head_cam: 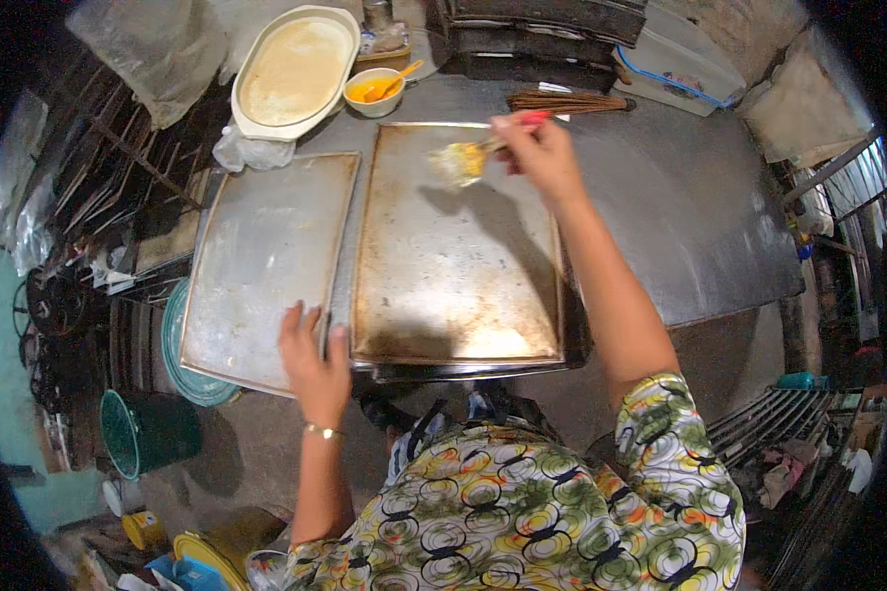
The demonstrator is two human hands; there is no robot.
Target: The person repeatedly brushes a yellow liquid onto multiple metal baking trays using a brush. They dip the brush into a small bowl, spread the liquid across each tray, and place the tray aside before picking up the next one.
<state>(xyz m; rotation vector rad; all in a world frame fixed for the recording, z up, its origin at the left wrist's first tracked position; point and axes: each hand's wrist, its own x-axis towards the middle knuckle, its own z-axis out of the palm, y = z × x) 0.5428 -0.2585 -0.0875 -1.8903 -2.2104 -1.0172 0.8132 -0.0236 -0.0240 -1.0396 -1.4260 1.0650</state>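
Observation:
My right hand (534,151) grips a brush (464,162) with a red handle end and pale bristles coated in yellow. The brush is over the upper part of a browned metal baking tray (458,258); motion blurs it, so contact cannot be told. Fingers spread, my left hand (314,362) rests at the near right edge of a second metal baking tray (266,266), holding nothing. Beyond the trays stands a white bowl (375,108) of yellow liquid with an orange spoon (399,79) in it.
An oval cream tub (293,74) stands at the back left beside a crumpled plastic bag (253,150). A bundle of thin brown sticks (569,102) lies behind the right tray. Farther back are dark stacked pans (539,44) and a clear plastic box (680,63). A green bin (151,434) stands below, left.

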